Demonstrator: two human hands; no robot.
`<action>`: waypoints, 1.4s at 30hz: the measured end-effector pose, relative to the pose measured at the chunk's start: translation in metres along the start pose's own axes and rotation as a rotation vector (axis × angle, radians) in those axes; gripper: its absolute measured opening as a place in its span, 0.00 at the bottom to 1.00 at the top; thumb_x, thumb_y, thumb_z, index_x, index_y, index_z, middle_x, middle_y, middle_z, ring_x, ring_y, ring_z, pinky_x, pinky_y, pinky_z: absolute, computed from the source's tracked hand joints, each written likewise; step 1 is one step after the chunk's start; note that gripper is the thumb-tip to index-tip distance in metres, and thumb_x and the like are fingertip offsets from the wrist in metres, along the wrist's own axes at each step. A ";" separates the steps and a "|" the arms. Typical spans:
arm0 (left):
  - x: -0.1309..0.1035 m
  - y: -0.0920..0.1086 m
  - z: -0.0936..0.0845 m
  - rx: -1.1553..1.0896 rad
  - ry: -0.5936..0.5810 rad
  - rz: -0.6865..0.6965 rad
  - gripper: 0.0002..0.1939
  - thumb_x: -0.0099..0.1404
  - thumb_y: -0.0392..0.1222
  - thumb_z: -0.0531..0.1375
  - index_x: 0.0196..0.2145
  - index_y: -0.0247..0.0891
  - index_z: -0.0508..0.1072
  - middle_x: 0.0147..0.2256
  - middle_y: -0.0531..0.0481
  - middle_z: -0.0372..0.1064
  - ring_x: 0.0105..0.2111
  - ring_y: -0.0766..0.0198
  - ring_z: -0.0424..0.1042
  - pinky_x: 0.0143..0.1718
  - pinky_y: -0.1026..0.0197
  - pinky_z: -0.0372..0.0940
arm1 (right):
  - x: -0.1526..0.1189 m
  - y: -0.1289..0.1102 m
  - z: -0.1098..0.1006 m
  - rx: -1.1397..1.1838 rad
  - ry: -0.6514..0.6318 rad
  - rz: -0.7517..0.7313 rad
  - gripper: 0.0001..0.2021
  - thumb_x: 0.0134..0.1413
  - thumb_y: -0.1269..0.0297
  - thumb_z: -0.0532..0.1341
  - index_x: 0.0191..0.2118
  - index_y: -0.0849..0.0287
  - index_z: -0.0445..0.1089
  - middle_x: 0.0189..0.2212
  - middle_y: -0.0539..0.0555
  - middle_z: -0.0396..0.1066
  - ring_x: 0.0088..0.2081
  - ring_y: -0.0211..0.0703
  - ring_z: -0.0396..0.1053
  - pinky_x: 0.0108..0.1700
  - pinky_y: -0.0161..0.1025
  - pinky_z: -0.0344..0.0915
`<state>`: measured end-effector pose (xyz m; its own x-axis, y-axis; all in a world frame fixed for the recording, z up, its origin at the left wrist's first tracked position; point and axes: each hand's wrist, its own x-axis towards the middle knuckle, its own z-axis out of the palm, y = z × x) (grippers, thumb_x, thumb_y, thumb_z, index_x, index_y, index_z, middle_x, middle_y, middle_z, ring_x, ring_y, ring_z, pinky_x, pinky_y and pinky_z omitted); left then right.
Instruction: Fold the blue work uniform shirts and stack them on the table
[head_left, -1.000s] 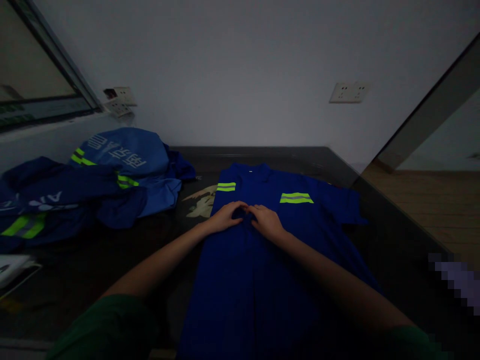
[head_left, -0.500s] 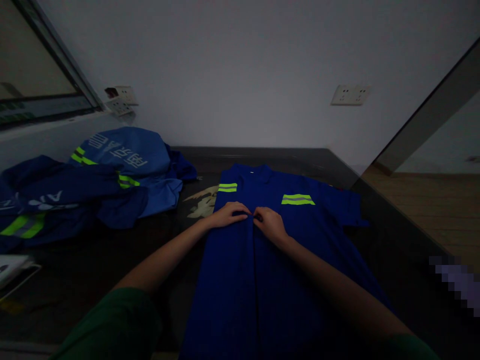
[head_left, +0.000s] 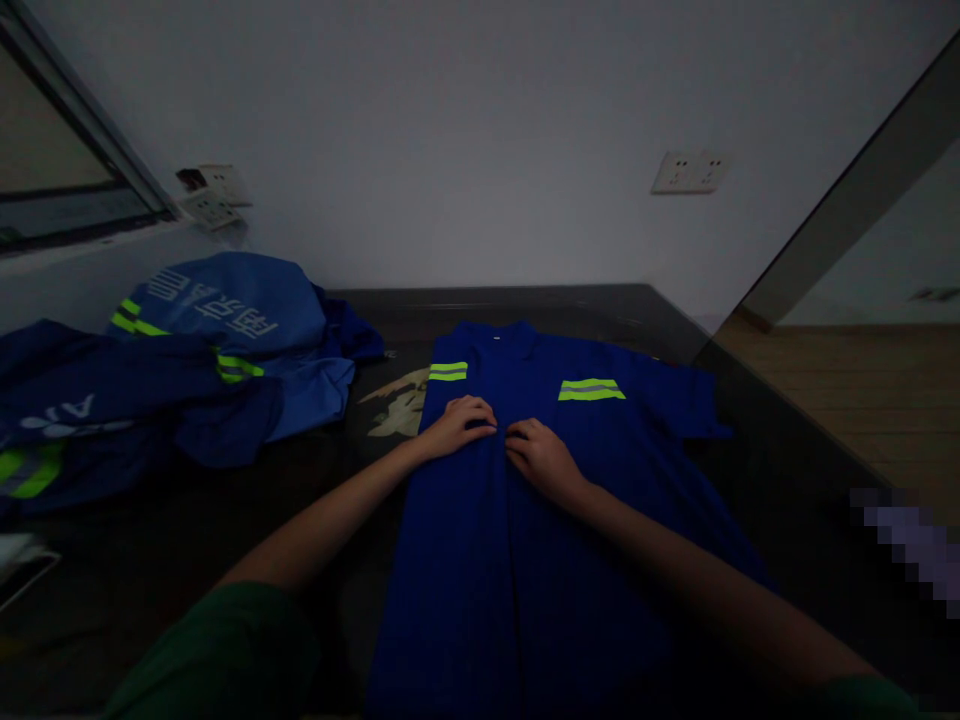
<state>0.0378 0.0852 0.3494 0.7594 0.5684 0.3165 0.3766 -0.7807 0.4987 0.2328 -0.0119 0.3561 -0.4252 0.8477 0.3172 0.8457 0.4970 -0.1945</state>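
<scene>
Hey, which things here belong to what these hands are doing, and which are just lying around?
Part of the job:
blue shirt, spread out
left hand and right hand, at its front

Just lying about:
navy garment, crumpled
lighter blue garment, crumpled
white object, left edge, unclear

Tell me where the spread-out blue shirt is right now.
The shirt lies on the dark table in the head view's centre, under the left hand and right hand, right of the crumpled blue garments.

Dim light leaves the wall (head_left: 450,150) grey and the near tabletop (head_left: 150,560) almost black.
</scene>
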 end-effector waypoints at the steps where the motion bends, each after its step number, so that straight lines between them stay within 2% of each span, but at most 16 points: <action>1: 0.000 0.002 0.001 0.031 0.009 -0.014 0.07 0.66 0.45 0.58 0.39 0.43 0.74 0.44 0.49 0.68 0.50 0.57 0.64 0.55 0.52 0.53 | -0.004 0.000 0.000 -0.020 0.000 -0.019 0.10 0.60 0.69 0.56 0.42 0.59 0.75 0.46 0.60 0.70 0.49 0.49 0.64 0.51 0.48 0.64; 4: -0.001 0.010 0.006 0.117 0.082 -0.063 0.10 0.63 0.46 0.62 0.42 0.44 0.73 0.46 0.47 0.64 0.50 0.54 0.62 0.53 0.50 0.55 | -0.015 0.005 -0.003 -0.009 0.009 -0.071 0.12 0.60 0.71 0.56 0.46 0.59 0.74 0.50 0.60 0.69 0.53 0.50 0.62 0.54 0.50 0.61; 7: -0.001 0.014 0.010 0.157 0.168 -0.104 0.15 0.60 0.48 0.65 0.42 0.42 0.71 0.45 0.46 0.63 0.47 0.53 0.62 0.49 0.52 0.58 | -0.016 0.010 -0.009 0.129 0.038 -0.043 0.12 0.60 0.73 0.55 0.46 0.59 0.73 0.47 0.57 0.72 0.51 0.46 0.65 0.54 0.46 0.62; 11: -0.001 0.015 0.011 0.196 0.098 -0.089 0.08 0.63 0.46 0.62 0.36 0.41 0.70 0.38 0.49 0.68 0.43 0.56 0.66 0.47 0.53 0.59 | 0.005 0.012 -0.014 0.289 0.050 0.158 0.07 0.59 0.71 0.58 0.42 0.60 0.72 0.38 0.54 0.74 0.40 0.40 0.69 0.45 0.38 0.64; 15: -0.002 0.014 0.008 0.195 0.066 -0.050 0.04 0.67 0.41 0.57 0.37 0.40 0.71 0.37 0.49 0.70 0.41 0.58 0.68 0.48 0.53 0.60 | 0.030 0.011 -0.008 0.210 -0.050 0.239 0.09 0.51 0.63 0.67 0.37 0.61 0.71 0.33 0.52 0.71 0.34 0.40 0.68 0.37 0.35 0.62; 18: -0.006 0.013 0.006 0.196 0.085 -0.053 0.07 0.68 0.37 0.53 0.40 0.40 0.72 0.41 0.48 0.70 0.44 0.59 0.69 0.51 0.54 0.61 | 0.036 0.011 -0.005 0.138 -0.099 0.265 0.09 0.50 0.61 0.68 0.32 0.61 0.71 0.32 0.53 0.70 0.34 0.40 0.67 0.37 0.35 0.61; 20: -0.009 0.012 0.007 0.252 0.127 -0.104 0.11 0.68 0.37 0.52 0.46 0.39 0.71 0.48 0.45 0.68 0.51 0.57 0.66 0.55 0.54 0.60 | 0.035 0.010 -0.005 0.121 -0.117 0.270 0.08 0.51 0.61 0.67 0.31 0.61 0.71 0.32 0.53 0.70 0.35 0.41 0.68 0.37 0.35 0.62; 23: -0.011 0.009 0.012 0.377 0.121 -0.216 0.22 0.69 0.40 0.52 0.59 0.33 0.62 0.61 0.38 0.56 0.62 0.53 0.54 0.61 0.51 0.53 | 0.029 0.003 -0.008 0.023 -0.059 0.200 0.09 0.52 0.63 0.66 0.38 0.62 0.72 0.37 0.57 0.71 0.40 0.46 0.69 0.43 0.40 0.66; 25: -0.011 0.007 0.016 0.434 0.059 -0.259 0.26 0.70 0.43 0.50 0.63 0.31 0.56 0.65 0.37 0.50 0.65 0.53 0.48 0.64 0.49 0.48 | 0.023 -0.003 -0.007 -0.085 0.004 0.094 0.12 0.53 0.67 0.64 0.45 0.62 0.72 0.45 0.61 0.71 0.48 0.51 0.68 0.47 0.45 0.66; 27: -0.011 0.006 0.020 0.471 0.010 -0.268 0.27 0.71 0.45 0.47 0.64 0.32 0.53 0.66 0.39 0.47 0.66 0.55 0.46 0.65 0.49 0.46 | 0.014 -0.007 -0.002 -0.153 0.028 -0.035 0.16 0.56 0.71 0.61 0.51 0.62 0.70 0.53 0.62 0.68 0.54 0.53 0.65 0.53 0.49 0.65; 29: -0.012 0.006 0.021 0.493 -0.010 -0.270 0.28 0.72 0.47 0.46 0.65 0.34 0.52 0.66 0.41 0.45 0.67 0.57 0.44 0.66 0.49 0.44 | 0.004 -0.007 0.005 -0.162 0.018 -0.117 0.18 0.59 0.71 0.57 0.55 0.62 0.68 0.56 0.62 0.66 0.58 0.50 0.63 0.58 0.50 0.62; 33: -0.013 0.006 0.018 0.479 -0.008 -0.300 0.28 0.71 0.49 0.46 0.65 0.38 0.52 0.67 0.43 0.45 0.66 0.57 0.45 0.65 0.48 0.44 | -0.010 0.006 0.019 -0.110 -0.021 -0.138 0.21 0.63 0.69 0.51 0.61 0.60 0.62 0.60 0.60 0.61 0.62 0.47 0.58 0.62 0.53 0.57; 36: -0.002 -0.002 0.011 0.422 0.039 -0.342 0.24 0.70 0.49 0.48 0.62 0.43 0.59 0.64 0.46 0.53 0.63 0.56 0.54 0.62 0.50 0.52 | -0.013 0.010 0.021 -0.075 -0.024 -0.127 0.22 0.63 0.69 0.50 0.62 0.60 0.60 0.61 0.59 0.59 0.63 0.47 0.56 0.63 0.55 0.56; 38: 0.014 -0.013 0.004 0.414 0.083 -0.398 0.23 0.70 0.48 0.49 0.60 0.43 0.62 0.62 0.47 0.56 0.61 0.56 0.57 0.60 0.52 0.55 | -0.012 0.009 0.020 -0.075 -0.027 -0.115 0.22 0.63 0.70 0.50 0.62 0.60 0.60 0.61 0.59 0.59 0.63 0.47 0.56 0.63 0.55 0.56; 42: 0.058 -0.041 -0.004 0.478 0.104 -0.497 0.28 0.69 0.47 0.49 0.64 0.37 0.56 0.66 0.42 0.47 0.66 0.53 0.46 0.64 0.51 0.45 | -0.010 0.006 0.019 -0.086 -0.054 -0.112 0.22 0.63 0.70 0.50 0.62 0.63 0.60 0.62 0.60 0.58 0.63 0.48 0.55 0.63 0.55 0.55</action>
<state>0.0641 0.1510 0.3509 0.3910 0.8911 0.2302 0.8767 -0.4368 0.2017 0.2361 -0.0140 0.3344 -0.5331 0.7979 0.2815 0.8156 0.5731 -0.0798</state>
